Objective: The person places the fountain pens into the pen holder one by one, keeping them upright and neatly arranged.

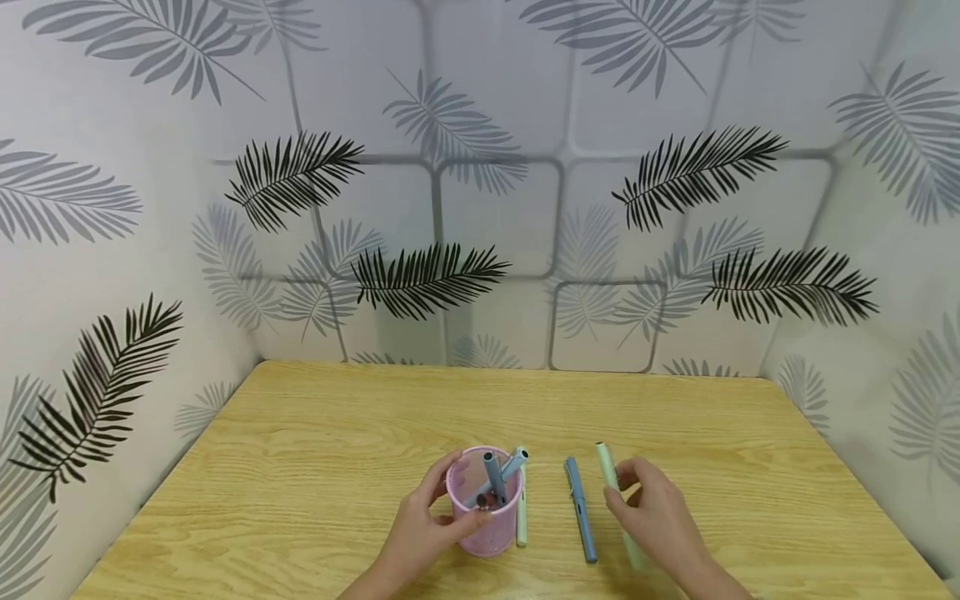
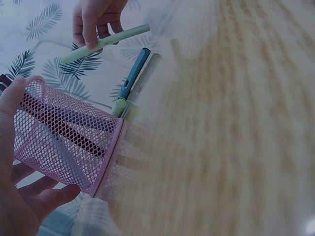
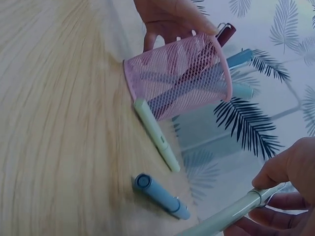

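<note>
My left hand (image 1: 418, 523) holds a pink mesh pen cup (image 1: 489, 537) round its sides, with the thumb near the rim. The cup stands upright on the table. Inside lean a dark red pen (image 3: 226, 34), a blue pen (image 3: 240, 58) and a pale blue pen (image 3: 243, 91). My right hand (image 1: 662, 510) pinches a light green pen (image 2: 123, 35), which is raised off the table in the left wrist view. Between the hands lie a blue pen (image 1: 581, 512) and, close beside the cup, another light green pen (image 1: 521, 523).
The wooden table (image 1: 322, 433) reaches back to a wall (image 1: 495, 325) with a leaf pattern. Similar leaf-patterned panels flank the table on the left and right.
</note>
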### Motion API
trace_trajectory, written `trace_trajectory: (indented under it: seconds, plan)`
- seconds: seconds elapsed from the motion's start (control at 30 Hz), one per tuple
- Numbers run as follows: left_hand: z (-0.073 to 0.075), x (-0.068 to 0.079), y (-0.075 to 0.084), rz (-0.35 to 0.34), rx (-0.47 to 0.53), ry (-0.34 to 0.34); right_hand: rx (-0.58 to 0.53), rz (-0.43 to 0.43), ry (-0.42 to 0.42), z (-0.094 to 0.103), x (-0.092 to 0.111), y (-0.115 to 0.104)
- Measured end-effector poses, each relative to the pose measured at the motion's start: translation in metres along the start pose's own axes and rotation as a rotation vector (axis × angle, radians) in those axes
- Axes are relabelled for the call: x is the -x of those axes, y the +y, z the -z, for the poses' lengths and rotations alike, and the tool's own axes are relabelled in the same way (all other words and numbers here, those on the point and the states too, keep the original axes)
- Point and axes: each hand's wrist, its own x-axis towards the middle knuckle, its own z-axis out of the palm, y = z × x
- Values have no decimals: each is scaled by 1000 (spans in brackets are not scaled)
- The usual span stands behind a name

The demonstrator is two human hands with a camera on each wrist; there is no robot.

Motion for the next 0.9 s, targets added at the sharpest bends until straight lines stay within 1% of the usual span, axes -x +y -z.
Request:
trace_trajectory:
  seconds: [0.27, 0.47, 0.63, 0.77, 0.9]
  plan:
    - [0, 0, -1, -19, -6, -3, -71, 68, 46, -1, 6, -16]
    - [0, 1, -2, -29, -1, -1, -154, 96, 98, -3, 7, -24]
    - [0, 0, -1, -31, -2, 5, -260, 126, 142, -5, 7, -32]
    - [0, 0, -2, -29, -5, 11, -348, 185, 188, -8, 9, -38]
    - [0, 0, -3, -28, -9, 14, -438, 238, 215, -11, 10, -44]
